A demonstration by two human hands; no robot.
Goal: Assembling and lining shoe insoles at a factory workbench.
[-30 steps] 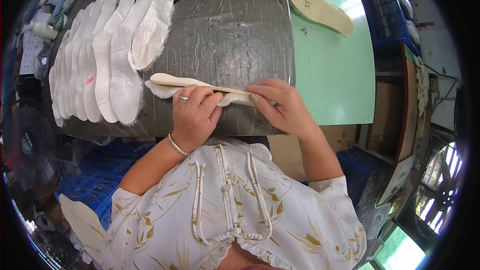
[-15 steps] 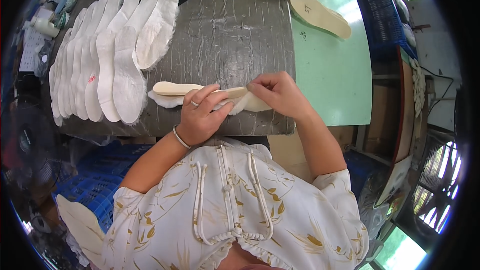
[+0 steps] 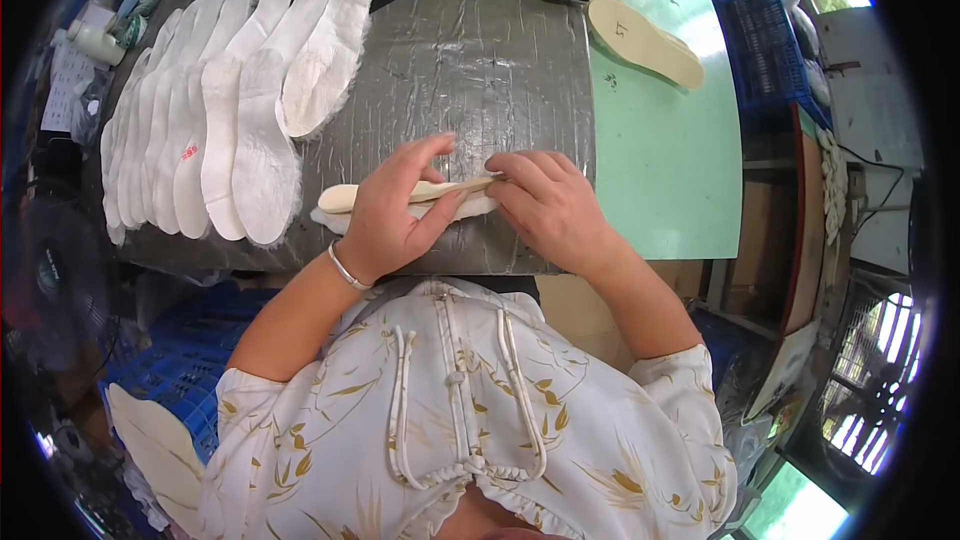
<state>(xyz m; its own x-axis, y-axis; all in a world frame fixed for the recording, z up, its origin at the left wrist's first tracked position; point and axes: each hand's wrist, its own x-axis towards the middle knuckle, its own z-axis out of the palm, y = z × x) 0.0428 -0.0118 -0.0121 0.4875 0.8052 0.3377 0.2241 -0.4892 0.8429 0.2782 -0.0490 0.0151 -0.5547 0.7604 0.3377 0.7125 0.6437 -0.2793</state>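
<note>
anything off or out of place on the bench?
Nothing stands out. Both hands, left and right, press a beige insole onto a white fuzzy liner on the grey mat. White liners lie in an overlapped row; one beige insole lies apart on the green table.

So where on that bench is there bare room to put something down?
Bare grey sheet lies between the fanned white insoles and the green top, which is free below the tan insole. Crowded: the left side, and the near edge under both hands.

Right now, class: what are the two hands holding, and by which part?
Both hands hold a beige insole lying on the grey mat: left hand over its middle, right hand pinching its right end.
</note>
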